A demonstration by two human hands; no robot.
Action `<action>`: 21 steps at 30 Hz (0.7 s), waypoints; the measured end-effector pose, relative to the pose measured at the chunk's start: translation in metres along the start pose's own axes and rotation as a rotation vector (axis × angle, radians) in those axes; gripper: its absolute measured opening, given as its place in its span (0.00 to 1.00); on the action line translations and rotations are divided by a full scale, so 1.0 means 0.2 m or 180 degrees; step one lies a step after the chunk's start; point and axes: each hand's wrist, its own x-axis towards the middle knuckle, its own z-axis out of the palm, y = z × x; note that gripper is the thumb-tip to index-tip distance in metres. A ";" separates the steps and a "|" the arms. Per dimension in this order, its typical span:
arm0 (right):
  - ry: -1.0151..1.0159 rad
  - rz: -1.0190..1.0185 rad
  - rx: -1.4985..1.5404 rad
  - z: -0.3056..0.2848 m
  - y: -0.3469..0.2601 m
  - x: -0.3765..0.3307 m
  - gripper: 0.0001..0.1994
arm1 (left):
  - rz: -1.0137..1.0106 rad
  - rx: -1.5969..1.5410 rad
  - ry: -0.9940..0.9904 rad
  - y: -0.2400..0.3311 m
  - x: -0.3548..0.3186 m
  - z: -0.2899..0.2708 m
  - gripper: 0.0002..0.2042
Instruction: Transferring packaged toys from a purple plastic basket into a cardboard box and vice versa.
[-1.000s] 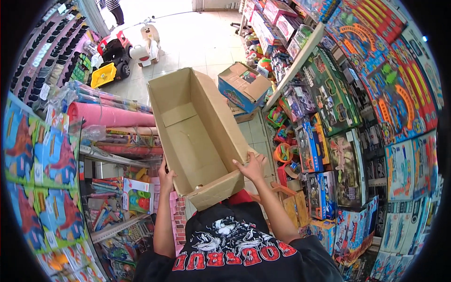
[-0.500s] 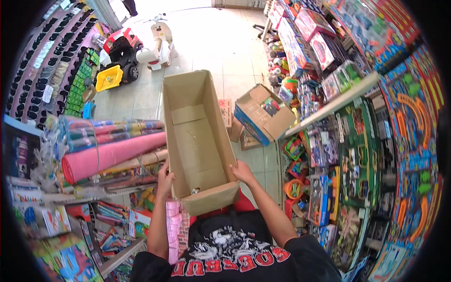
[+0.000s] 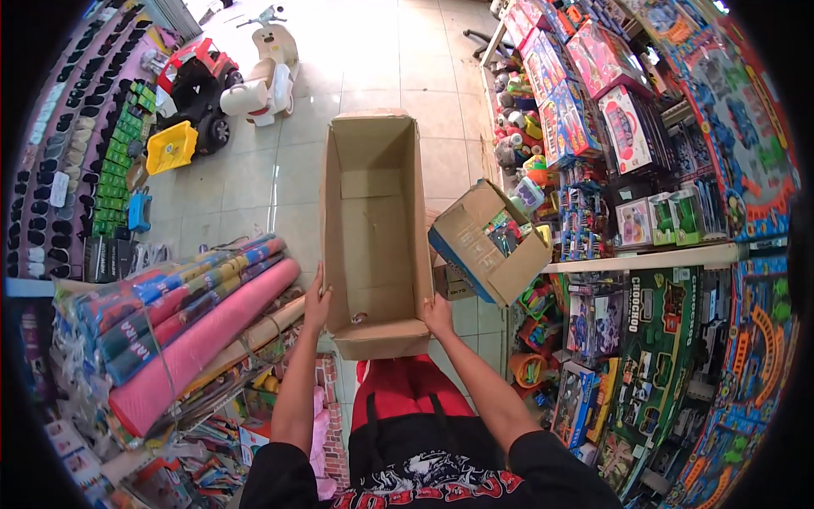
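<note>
A long, open cardboard box (image 3: 373,242) hangs in front of me, its inside facing up toward the view. My left hand (image 3: 317,302) is closed on the near part of its left wall. On the opposite side, my right hand (image 3: 437,316) grips the near right edge, thumb toward the rim. Inside the box, by the near end, lies a small shiny item (image 3: 359,318) too small to name. The outer fingers of both hands are partly hidden behind the box walls.
To the right stands another cardboard box (image 3: 487,242) with packaged goods in it, beside toy shelves (image 3: 644,257). Rolled mats, one pink (image 3: 203,348), jut out at left. Farther off on the tiled floor are a toy scooter (image 3: 270,72) and a yellow bin (image 3: 172,148).
The held box has straightened from a slant and sits a little farther from my torso. Both hands still grip it. The view has shifted, showing more of the right shelves and my red trousers.
</note>
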 end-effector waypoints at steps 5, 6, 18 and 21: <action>-0.0570 0.0288 -0.0238 0.16 0.16 0.16 0.23 | -0.0178 0.1403 0.0033 -0.28 0.15 0.00 0.30; -0.0642 0.0316 -0.0216 0.23 0.20 0.15 0.23 | -0.0565 0.1440 -0.0042 -0.36 0.10 -0.04 0.30; -0.0068 0.0463 0.0810 -0.36 0.58 0.47 0.22 | -0.0040 0.2287 0.0460 0.23 0.13 0.71 0.24; 0.0466 0.0347 0.0141 -0.65 0.75 0.73 0.18 | 0.0028 0.1990 0.0146 0.35 0.17 1.05 0.19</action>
